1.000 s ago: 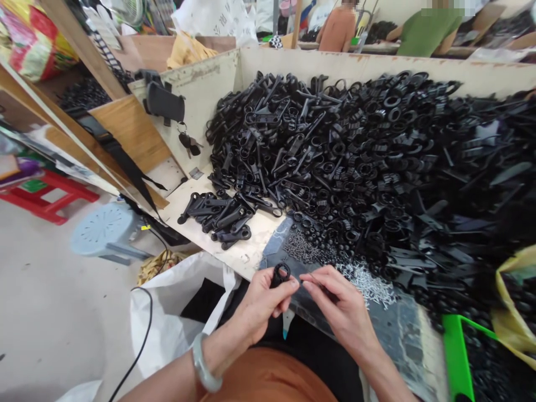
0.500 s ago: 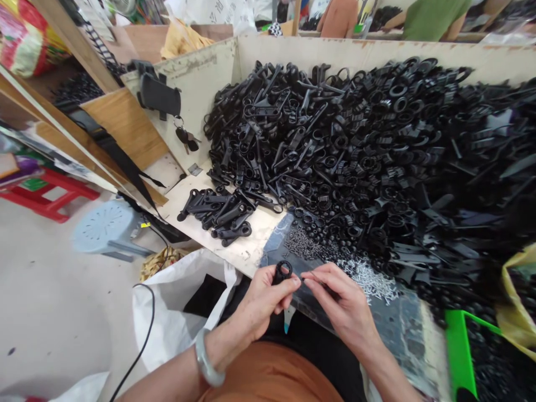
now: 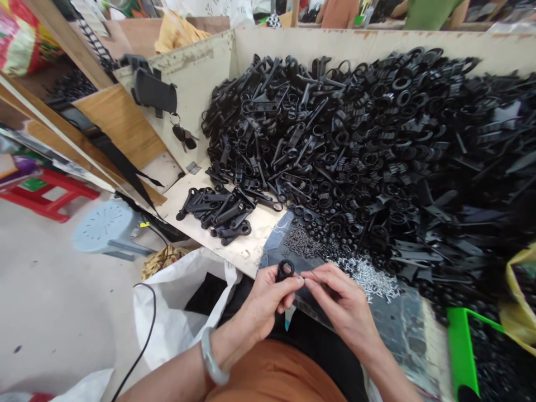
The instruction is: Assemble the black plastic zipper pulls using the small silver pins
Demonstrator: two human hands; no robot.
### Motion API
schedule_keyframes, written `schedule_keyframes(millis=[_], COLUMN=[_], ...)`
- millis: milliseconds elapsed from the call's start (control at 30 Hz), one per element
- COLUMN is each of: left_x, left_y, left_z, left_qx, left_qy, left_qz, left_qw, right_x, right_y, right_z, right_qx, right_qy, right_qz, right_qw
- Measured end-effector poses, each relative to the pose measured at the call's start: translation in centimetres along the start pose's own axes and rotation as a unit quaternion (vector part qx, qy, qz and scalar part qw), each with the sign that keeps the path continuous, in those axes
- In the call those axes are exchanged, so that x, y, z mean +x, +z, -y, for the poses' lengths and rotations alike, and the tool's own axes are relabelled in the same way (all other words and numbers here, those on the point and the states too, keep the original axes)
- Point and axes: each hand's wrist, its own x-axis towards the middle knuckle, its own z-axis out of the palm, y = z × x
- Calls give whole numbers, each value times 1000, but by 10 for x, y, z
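Note:
My left hand (image 3: 272,293) is closed around a black plastic part with a ring-shaped end (image 3: 286,268), and the ring stands up above the fingers. Close against its thumb, my right hand (image 3: 337,290) pinches with thumb and forefinger; whatever sits between those fingertips is too small to make out. A thin dark shape shows along the right palm, mostly hidden. Just beyond both hands lie silver screws (image 3: 372,277), and left of them a patch of tiny dark metal pieces (image 3: 302,241).
A large heap of black plastic parts (image 3: 318,134) fills the walled worktable. Several long black parts (image 3: 220,212) lie in a small pile at left. A green bin (image 3: 459,340) stands right, a white sack (image 3: 167,324) at lower left, a blue stool (image 3: 104,226) beyond.
My right fingertips have come closer to the left thumb, and the two hands now meet. The ring part has tilted slightly. The view has shifted a little.

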Motion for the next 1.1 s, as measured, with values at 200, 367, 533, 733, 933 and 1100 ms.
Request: schedule_keyframes(millis=[200,367,533,733,933,1100], left_x=[3,3,0,-11,-17,-19], left_y=[7,9,12,11,4,0], left_z=[2,-3,-7,-16,-15,-11], left_qx=[-87,-119,-89,-80,-40,38], left_qy=[-60,-129,-122,-122,-95,-68], left_qz=[-4,14,58,86,135,108], left_qw=[994,984,987,986,985,991], right_x=[-4,-11,-13,-12,-12,-8], right_y=[1,0,-1,-8,-7,-4], right_z=[-3,-7,-6,-4,-2,-3], right_qx=[44,36,23,-14,-32,-75], right_qy=[58,89,90,64,4,-63], right_qz=[-16,-34,-61,-76,-44,14], right_qw=[997,995,994,995,999,995])
